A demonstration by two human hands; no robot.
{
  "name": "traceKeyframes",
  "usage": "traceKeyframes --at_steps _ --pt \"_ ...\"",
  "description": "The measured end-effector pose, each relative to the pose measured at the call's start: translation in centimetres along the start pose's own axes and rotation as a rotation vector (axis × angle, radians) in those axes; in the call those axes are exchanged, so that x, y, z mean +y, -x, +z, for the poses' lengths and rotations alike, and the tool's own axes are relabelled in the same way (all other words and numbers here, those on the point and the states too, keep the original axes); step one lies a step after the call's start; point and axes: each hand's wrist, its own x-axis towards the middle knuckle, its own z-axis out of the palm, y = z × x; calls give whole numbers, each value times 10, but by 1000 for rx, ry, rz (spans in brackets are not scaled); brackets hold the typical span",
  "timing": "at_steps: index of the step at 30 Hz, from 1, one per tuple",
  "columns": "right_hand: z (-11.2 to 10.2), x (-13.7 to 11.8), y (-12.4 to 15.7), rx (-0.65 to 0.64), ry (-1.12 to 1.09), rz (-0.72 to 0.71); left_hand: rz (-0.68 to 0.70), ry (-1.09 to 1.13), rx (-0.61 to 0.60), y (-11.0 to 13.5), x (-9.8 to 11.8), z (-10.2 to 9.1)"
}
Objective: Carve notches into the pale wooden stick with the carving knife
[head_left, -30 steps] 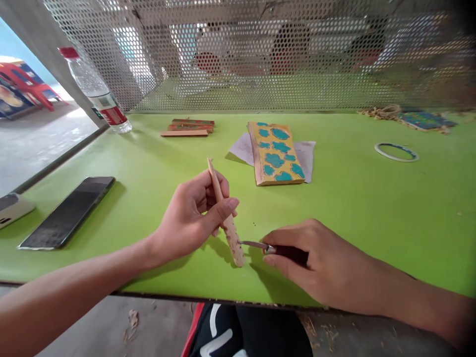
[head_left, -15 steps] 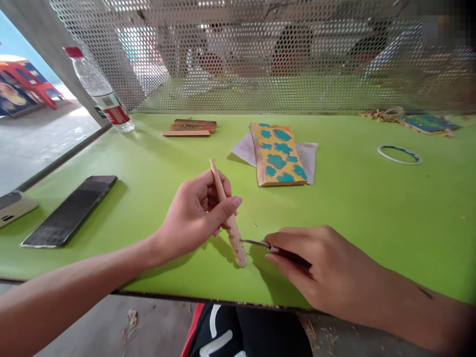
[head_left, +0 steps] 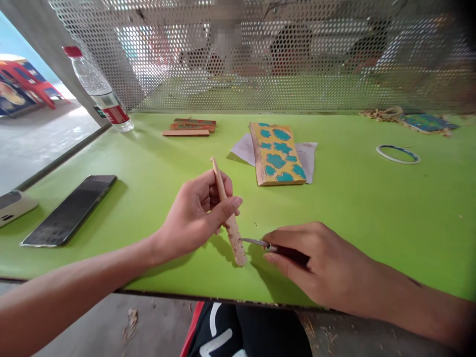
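Observation:
My left hand (head_left: 193,218) is closed around a thin wooden stick (head_left: 227,214), which stands tilted with its carved lower end resting on the green table (head_left: 372,208). My right hand (head_left: 316,260) grips a small carving tool with a dark handle. The tool's metal blade (head_left: 253,242) touches the lower part of the stick from the right.
A yellow block with teal shapes (head_left: 277,153) lies on paper behind the hands. Small wooden strips (head_left: 189,127) and a water bottle (head_left: 98,91) stand at the back left. A phone (head_left: 70,209) lies at the left, a ring (head_left: 397,153) at the right. A perforated metal screen (head_left: 260,54) closes the back.
Both hands stay almost in place. The right hand with the tool has shifted slightly against the stick.

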Motion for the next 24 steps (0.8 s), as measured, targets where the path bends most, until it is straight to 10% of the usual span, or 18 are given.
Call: traceKeyframes --at_steps 10,24 --pt "-11 -1 -8 -141 -151 120 12 83 -78 -4 -7 -5" --pt "9 -3 6 21 212 -55 -68 21 13 -5 -3 0"
